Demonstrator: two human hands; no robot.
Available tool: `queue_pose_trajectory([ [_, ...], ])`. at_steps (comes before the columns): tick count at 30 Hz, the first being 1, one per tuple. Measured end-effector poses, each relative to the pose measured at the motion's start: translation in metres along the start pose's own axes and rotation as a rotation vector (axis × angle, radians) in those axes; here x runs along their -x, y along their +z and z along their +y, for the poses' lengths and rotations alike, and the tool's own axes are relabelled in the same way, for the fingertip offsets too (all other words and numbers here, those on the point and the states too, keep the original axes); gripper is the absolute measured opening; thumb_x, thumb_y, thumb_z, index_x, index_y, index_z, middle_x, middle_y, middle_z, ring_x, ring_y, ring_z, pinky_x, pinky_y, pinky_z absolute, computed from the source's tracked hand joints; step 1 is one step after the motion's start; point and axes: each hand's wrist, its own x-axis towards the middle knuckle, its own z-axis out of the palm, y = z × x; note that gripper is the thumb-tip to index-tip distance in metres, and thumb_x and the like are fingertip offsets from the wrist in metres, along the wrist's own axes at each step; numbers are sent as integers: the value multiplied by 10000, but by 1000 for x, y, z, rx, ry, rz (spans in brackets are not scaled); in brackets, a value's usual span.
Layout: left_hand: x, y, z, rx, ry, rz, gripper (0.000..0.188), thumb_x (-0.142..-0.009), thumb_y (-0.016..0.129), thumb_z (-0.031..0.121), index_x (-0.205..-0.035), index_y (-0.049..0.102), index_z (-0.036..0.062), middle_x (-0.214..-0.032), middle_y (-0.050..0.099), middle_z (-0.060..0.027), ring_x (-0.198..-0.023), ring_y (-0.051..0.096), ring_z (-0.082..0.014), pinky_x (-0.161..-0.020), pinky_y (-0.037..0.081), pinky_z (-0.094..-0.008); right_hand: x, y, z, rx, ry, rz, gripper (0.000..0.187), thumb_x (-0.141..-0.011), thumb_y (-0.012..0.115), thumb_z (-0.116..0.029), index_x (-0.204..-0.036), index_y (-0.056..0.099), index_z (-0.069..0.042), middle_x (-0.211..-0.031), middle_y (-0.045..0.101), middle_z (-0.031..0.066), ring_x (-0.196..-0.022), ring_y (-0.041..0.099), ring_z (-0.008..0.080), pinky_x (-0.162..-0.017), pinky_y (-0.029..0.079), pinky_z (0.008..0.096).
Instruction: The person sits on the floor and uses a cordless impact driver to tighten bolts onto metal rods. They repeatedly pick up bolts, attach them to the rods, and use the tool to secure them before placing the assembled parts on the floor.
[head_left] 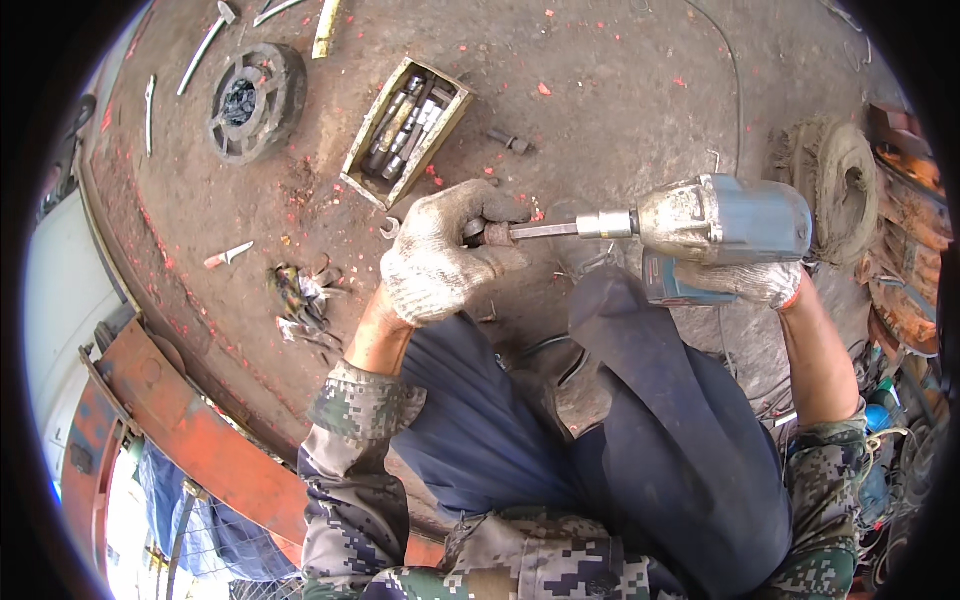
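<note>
My right hand (762,284), in a dirty white work glove, grips the handle of a blue and silver impact wrench (685,218). The tool lies level above my knees and points left. A silver socket (606,224) on its nose carries a long hex bit (548,230). At the bit's far end sits a rusty bolt-like piece (497,234). My left hand (432,258), gloved the same way, is closed round that piece with thumb and fingers; its left part is hidden in the glove. Beside the left wrist lies an open-end spanner (390,228).
A wooden box (358,182) of sockets lies ahead, with a loose bolt (510,141) beside it. Left are a round metal wheel (287,98), a hammer (204,52), a knife (229,255) and rags (306,298). A coiled strap (850,195) and orange metal parts (905,270) stand right.
</note>
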Motion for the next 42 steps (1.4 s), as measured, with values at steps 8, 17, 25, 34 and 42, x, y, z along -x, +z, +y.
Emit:
queue_pose_trajectory([
  [8, -22, 21, -34, 986, -22, 118, 326, -1014, 707, 209, -1227, 610, -19, -1050, 669, -115, -867, 660, -167, -760, 598, -320, -17, 25, 26, -217, -30, 133, 410, -902, 802, -87, -1299, 704, -57, -1167, 757, 86, -1030, 721, 183, -893, 628, 359],
  [17, -83, 121, -40, 1803, -158, 450, 423, -1064, 604, 449, -1146, 624, 34, -968, 620, -106, -798, 610, -210, -703, 542, -361, 8, 27, 12, 29, -8, 432, 509, -755, 875, -30, -1242, 741, -92, -1067, 755, 16, -948, 663, 113, -818, 569, 318],
  [25, -89, 114, -37, 1490, 77, 420, 548, -1059, 620, 385, -1426, 526, -12, -1051, 588, -83, -940, 598, -218, -887, 538, -425, 17, 40, 26, -134, 40, 477, 508, -762, 886, -59, -1244, 728, -76, -1029, 745, 33, -904, 685, 135, -797, 575, 320],
  [34, -92, 97, -17, 1844, -31, 454, 375, -1040, 646, 276, -1302, 594, 14, -945, 556, -51, -859, 597, -213, -816, 503, -405, 5, 36, 61, 271, -424, 394, 541, -880, 831, -113, -1388, 645, -93, -1310, 698, 95, -1186, 665, 233, -1011, 546, 377],
  [42, -97, 67, -6, 2189, 41, 329, 417, -1057, 598, 478, -1016, 560, 64, -797, 451, 34, -669, 431, -94, -660, 413, -289, -7, 61, 45, -506, -189, 216, 599, -1005, 681, -133, -1545, 446, -30, -1522, 541, 155, -1369, 563, 280, -1156, 468, 424],
])
